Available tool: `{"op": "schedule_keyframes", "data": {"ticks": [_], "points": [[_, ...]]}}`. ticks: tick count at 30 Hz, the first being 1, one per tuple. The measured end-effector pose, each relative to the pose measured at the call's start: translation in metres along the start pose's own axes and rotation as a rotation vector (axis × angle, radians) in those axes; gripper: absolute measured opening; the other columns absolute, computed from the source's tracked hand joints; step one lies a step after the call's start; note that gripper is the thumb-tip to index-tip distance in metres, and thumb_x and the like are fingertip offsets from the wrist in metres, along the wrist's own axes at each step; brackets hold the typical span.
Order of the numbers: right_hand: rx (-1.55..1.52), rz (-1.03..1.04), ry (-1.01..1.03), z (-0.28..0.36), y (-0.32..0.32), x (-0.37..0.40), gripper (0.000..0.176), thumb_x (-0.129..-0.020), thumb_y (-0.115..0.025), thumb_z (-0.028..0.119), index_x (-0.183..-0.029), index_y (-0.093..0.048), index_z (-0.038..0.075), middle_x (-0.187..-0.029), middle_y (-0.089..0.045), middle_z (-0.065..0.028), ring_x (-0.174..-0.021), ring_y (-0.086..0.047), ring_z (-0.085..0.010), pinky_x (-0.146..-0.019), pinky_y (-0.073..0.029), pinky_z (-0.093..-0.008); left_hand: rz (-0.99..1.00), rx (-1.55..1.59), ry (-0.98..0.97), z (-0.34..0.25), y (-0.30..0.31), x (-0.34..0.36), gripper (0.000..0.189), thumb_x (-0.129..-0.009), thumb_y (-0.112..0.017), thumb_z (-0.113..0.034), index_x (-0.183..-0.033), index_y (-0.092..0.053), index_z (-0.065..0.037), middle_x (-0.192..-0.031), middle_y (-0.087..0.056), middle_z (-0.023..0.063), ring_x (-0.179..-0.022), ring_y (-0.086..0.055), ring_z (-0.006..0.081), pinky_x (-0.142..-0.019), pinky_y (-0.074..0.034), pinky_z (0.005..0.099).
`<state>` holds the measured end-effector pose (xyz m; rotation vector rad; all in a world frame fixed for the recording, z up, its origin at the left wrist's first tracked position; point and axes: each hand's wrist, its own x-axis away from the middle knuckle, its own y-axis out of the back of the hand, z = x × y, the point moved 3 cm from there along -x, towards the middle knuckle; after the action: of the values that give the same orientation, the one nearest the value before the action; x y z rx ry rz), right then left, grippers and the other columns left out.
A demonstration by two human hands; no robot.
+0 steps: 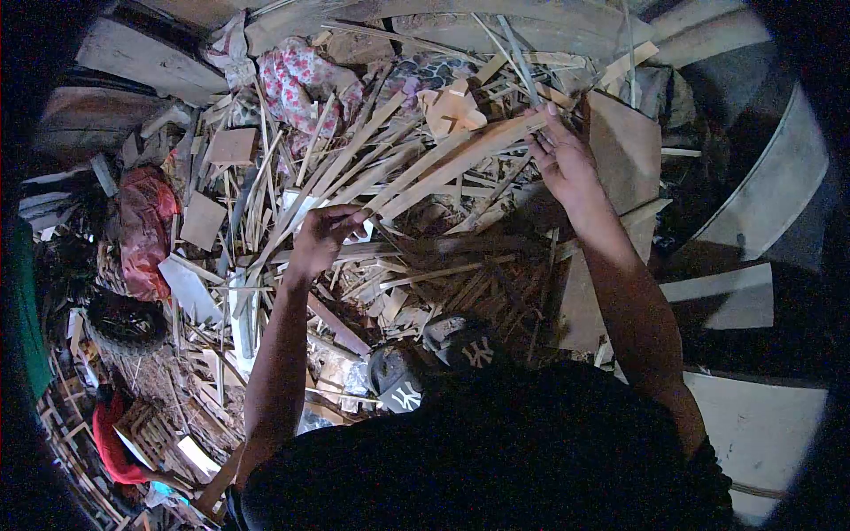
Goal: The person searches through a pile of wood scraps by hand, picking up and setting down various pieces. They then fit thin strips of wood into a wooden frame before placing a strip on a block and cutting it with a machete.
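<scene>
A long, thin wooden strip (462,165) stretches slantwise between my two hands, above a heap of scrap wood. My left hand (326,237) pinches its near left end with thumb and fingertips. At the far right end my right hand (564,157) has its fingers against the strip, palm partly showing; the exact grip there is hard to make out. Many loose wood strips (354,164) lie beneath and beside the strip. A pale, odd-shaped wood piece (452,108) rests just behind it.
Flower-patterned cloth (305,80) and a red sack (146,232) lie at the left, with a tyre (126,326) below. Boards (620,146) stand at the right. My shoes (405,376) are amid the scraps. Another person in a red top (111,434) is at lower left.
</scene>
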<state>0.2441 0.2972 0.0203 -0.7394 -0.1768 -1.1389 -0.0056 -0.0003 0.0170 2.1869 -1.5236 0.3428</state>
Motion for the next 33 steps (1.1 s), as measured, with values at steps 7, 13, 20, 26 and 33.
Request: {"op": "schedule_keyframes", "data": {"ticks": [7,13,20,26,33], "points": [[0.013,-0.020,0.003,-0.015,0.013,-0.005,0.036,-0.095,-0.066,0.038,-0.118,-0.063,0.011,-0.114,-0.065,-0.0050,-0.109,-0.058,-0.0186,-0.096,-0.050,-0.0317,0.024,0.029,-0.008,-0.012,-0.009,0.000,0.028,-0.094,-0.069,-0.024,-0.107,-0.072,0.001,-0.083,-0.070,0.0050,-0.075,-0.061,0.0119,-0.074,-0.049,0.0290],[0.189,-0.068,-0.152,-0.037,0.045,-0.006,0.036,-0.095,-0.067,0.032,-0.123,-0.059,0.010,-0.110,-0.063,-0.0030,-0.103,-0.059,-0.0160,-0.091,-0.052,-0.0311,-0.066,-0.162,-0.004,0.024,0.006,-0.005,0.024,-0.094,-0.069,-0.021,-0.107,-0.073,-0.002,-0.081,-0.068,0.0052,-0.076,-0.061,0.0138,-0.073,-0.048,0.0304],[0.371,-0.014,-0.190,-0.060,0.071,-0.021,0.035,-0.095,-0.068,0.032,-0.119,-0.061,0.008,-0.102,-0.066,-0.0039,-0.091,-0.063,-0.0157,-0.086,-0.053,-0.0317,-0.113,-0.272,-0.102,0.029,0.008,-0.001,0.029,-0.091,-0.072,-0.030,-0.099,-0.075,-0.003,-0.076,-0.062,0.0053,-0.073,-0.055,0.0150,-0.070,-0.044,0.0317],[1.132,-0.161,0.693,-0.038,0.025,-0.003,0.036,-0.097,-0.064,0.035,-0.111,-0.062,0.002,-0.091,-0.068,-0.0061,-0.085,-0.065,-0.0144,-0.076,-0.054,-0.0295,-0.095,-0.273,-0.023,0.030,0.010,-0.009,0.034,-0.088,-0.075,-0.034,-0.093,-0.073,0.000,-0.076,-0.060,0.0060,-0.071,-0.053,0.0164,-0.068,-0.043,0.0321],[0.930,0.367,0.164,-0.052,-0.012,0.016,0.031,-0.101,-0.059,0.029,-0.109,-0.065,-0.001,-0.080,-0.066,-0.0051,-0.065,-0.063,-0.0119,-0.062,-0.054,-0.0281,-0.077,-0.101,-0.028,0.018,0.005,-0.005,0.030,-0.088,-0.076,-0.029,-0.095,-0.074,0.001,-0.078,-0.061,0.0060,-0.071,-0.053,0.0143,-0.068,-0.043,0.0300]]}}
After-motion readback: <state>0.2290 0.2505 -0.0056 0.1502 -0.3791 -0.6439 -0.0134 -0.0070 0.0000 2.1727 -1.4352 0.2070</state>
